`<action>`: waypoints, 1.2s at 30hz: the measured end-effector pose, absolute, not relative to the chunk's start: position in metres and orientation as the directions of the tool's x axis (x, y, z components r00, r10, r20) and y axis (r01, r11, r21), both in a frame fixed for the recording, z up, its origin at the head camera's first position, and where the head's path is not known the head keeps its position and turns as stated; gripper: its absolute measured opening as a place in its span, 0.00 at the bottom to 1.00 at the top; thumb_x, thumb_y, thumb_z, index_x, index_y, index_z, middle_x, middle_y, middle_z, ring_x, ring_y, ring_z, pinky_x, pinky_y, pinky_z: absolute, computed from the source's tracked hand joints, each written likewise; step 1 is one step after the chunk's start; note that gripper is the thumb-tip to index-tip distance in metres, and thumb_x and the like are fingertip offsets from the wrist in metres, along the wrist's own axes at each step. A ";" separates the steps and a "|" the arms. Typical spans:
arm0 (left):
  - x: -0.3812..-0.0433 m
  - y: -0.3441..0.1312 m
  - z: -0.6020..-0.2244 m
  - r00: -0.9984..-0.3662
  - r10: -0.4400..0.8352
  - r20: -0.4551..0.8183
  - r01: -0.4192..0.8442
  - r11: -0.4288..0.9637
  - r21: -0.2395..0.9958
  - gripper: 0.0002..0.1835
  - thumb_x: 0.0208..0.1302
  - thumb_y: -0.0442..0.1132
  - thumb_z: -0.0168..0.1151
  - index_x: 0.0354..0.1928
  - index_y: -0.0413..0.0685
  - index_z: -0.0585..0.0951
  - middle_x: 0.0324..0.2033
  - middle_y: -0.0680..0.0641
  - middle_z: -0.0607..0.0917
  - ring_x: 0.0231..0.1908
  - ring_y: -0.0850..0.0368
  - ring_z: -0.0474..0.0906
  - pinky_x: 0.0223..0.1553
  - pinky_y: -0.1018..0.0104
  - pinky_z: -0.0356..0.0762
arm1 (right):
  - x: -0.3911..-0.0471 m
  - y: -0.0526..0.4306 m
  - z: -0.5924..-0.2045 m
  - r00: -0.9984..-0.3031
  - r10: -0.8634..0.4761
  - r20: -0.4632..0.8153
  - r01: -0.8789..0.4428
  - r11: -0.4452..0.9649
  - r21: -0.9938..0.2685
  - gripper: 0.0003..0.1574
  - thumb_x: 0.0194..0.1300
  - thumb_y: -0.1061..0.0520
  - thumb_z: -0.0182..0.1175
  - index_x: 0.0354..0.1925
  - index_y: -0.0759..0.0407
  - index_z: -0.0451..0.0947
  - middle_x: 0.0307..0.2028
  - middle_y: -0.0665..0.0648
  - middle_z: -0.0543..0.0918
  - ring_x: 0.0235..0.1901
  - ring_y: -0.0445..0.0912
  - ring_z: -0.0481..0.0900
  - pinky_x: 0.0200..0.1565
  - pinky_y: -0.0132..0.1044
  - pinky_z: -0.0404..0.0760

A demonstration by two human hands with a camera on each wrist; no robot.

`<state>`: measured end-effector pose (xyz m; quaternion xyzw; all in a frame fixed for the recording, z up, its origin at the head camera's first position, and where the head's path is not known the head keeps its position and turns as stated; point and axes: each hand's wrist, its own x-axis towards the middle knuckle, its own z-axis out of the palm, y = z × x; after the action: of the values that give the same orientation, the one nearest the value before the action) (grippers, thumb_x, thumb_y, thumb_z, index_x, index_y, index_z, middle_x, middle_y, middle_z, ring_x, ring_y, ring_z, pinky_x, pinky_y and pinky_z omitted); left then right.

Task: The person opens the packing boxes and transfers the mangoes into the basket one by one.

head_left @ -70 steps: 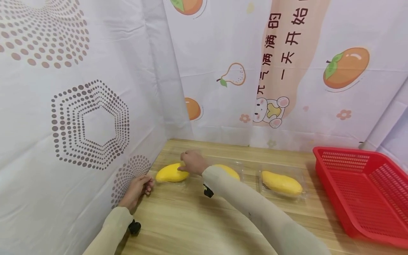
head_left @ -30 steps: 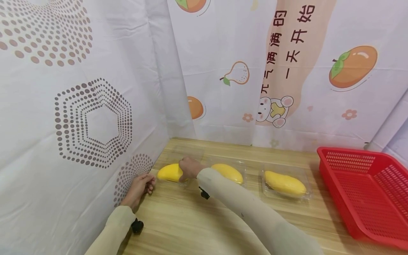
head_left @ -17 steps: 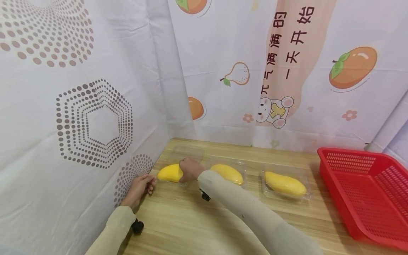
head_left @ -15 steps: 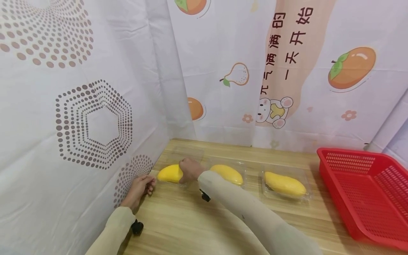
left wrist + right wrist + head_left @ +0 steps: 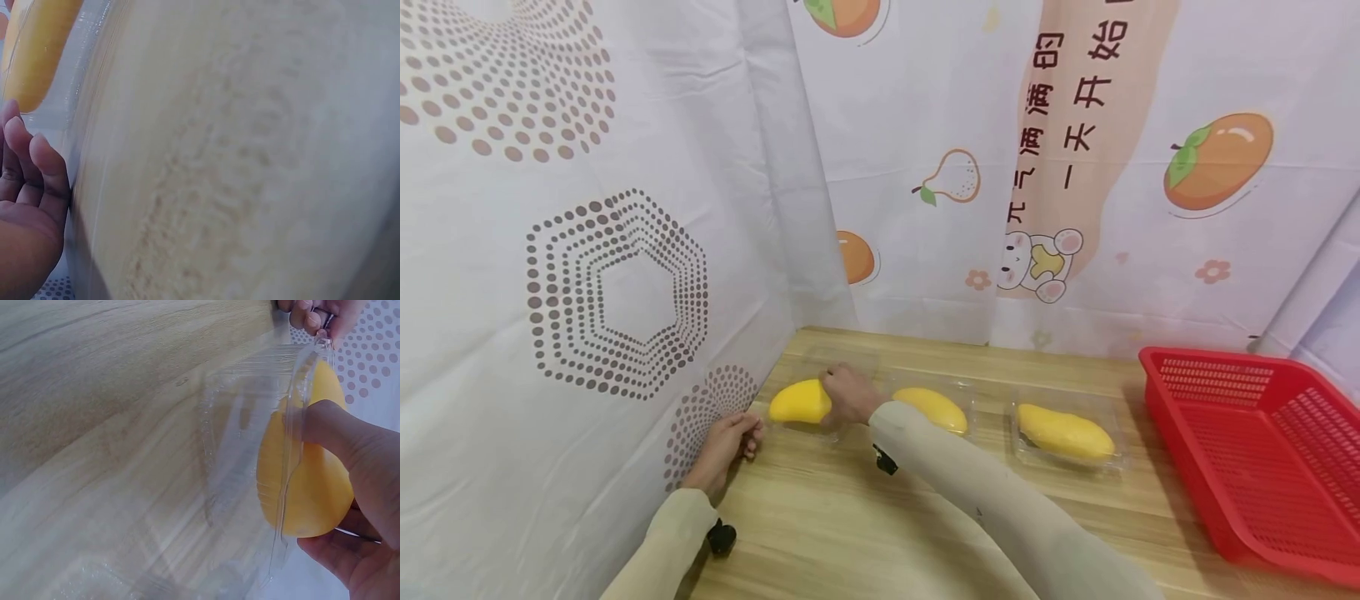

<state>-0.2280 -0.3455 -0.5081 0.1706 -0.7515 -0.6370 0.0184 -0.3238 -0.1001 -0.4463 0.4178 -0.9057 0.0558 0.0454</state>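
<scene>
A yellow mango (image 5: 799, 402) is at the leftmost clear plastic clamshell box (image 5: 228, 434), whose lid (image 5: 842, 360) lies folded back. My right hand (image 5: 850, 393) grips the mango's right end; in the right wrist view the thumb (image 5: 331, 428) presses one side, with fingers under the other. The mango stands slightly raised, its lower part still behind the clear wall. My left hand (image 5: 727, 442) is at the box's left end, thumb and forefinger pinching its corner tab (image 5: 323, 340). In the left wrist view its other fingers (image 5: 37, 162) are loosely bent.
Two more yellow mangoes, one in the middle (image 5: 934, 408) and one at right (image 5: 1066, 431), lie in clear plastic boxes. A red perforated basket (image 5: 1187, 467) stands at far right. Printed curtains (image 5: 925, 275) border the wooden table (image 5: 820, 517) at the back and left.
My right hand came down round the mango's right end and took hold of it. Since half a second ago the mango has risen a little. The left hand has kept its place.
</scene>
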 end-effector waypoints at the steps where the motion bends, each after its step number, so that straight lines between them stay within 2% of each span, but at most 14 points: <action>1: -0.228 -0.345 -0.508 -0.940 -0.285 -0.189 -0.232 0.128 0.964 0.16 0.81 0.40 0.51 0.48 0.31 0.79 0.30 0.46 0.84 0.25 0.58 0.73 0.27 0.65 0.77 | -0.323 -0.100 -0.446 -0.645 -0.753 0.132 -0.763 0.643 -0.060 0.48 0.53 0.39 0.79 0.64 0.61 0.76 0.54 0.56 0.82 0.52 0.48 0.78 0.54 0.36 0.79; 6: -0.228 -0.344 -0.508 -0.935 -0.303 -0.187 -0.233 0.125 0.965 0.17 0.81 0.40 0.50 0.49 0.30 0.79 0.30 0.46 0.84 0.25 0.59 0.72 0.27 0.66 0.76 | -0.322 -0.098 -0.441 -0.652 -0.744 0.146 -0.756 0.653 -0.048 0.47 0.53 0.38 0.79 0.62 0.60 0.77 0.52 0.55 0.82 0.50 0.47 0.79 0.51 0.35 0.80; 15: -0.227 -0.343 -0.506 -0.935 -0.311 -0.173 -0.223 0.133 0.966 0.17 0.81 0.40 0.51 0.50 0.29 0.79 0.30 0.47 0.83 0.24 0.60 0.72 0.26 0.67 0.75 | -0.323 -0.093 -0.433 -0.661 -0.731 0.169 -0.750 0.654 -0.104 0.45 0.52 0.40 0.81 0.61 0.60 0.78 0.49 0.55 0.81 0.47 0.46 0.77 0.49 0.35 0.79; 36: -0.227 -0.340 -0.509 -0.919 -0.357 -0.168 -0.217 0.102 0.971 0.16 0.79 0.40 0.55 0.46 0.30 0.81 0.29 0.47 0.85 0.24 0.60 0.72 0.26 0.66 0.76 | -0.325 -0.076 -0.422 -0.678 -0.712 0.181 -0.734 0.670 -0.113 0.41 0.52 0.40 0.80 0.57 0.58 0.79 0.45 0.53 0.81 0.42 0.44 0.76 0.43 0.35 0.79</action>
<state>-0.2273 -0.3396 -0.5087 0.1939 -0.7404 -0.6413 0.0543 -0.3249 -0.0765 -0.4217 0.3964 -0.9118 0.0883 0.0608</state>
